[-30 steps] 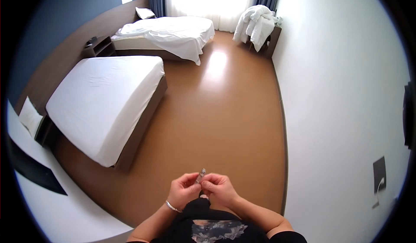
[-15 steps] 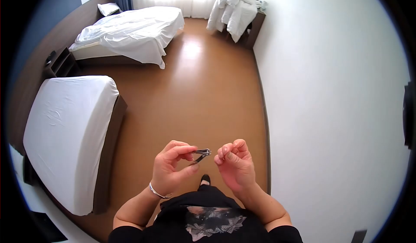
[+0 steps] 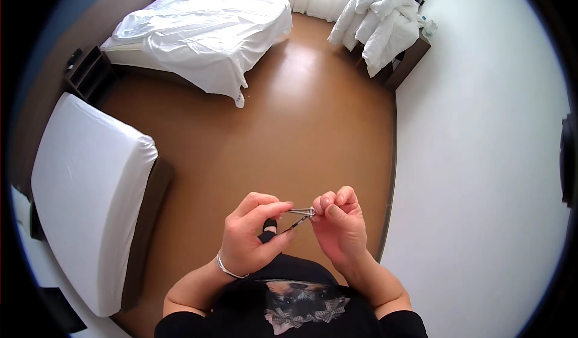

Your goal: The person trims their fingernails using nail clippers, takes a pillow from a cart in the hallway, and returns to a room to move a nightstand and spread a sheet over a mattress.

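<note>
Between the thumb and fingers of my left hand (image 3: 253,226) is a metal nail clipper (image 3: 300,211), its lever spread from the body. The clipper's jaw end touches or nearly touches the fingertips of my right hand (image 3: 340,220). The right hand's fingers are curled in with the thumb pressed against them; whether anything small is inside them is hidden. A silver bracelet (image 3: 227,268) circles my left wrist.
A bed with a white fitted sheet (image 3: 90,181) stands at the left. Farther off is another bed with a rumpled white sheet (image 3: 211,43). A white duvet (image 3: 382,21) is heaped on furniture by the window. A white wall (image 3: 475,175) runs along the right.
The view has turned a little. The nail clipper has come closer to the right hand's fingertips, closing the small gap seen before.
</note>
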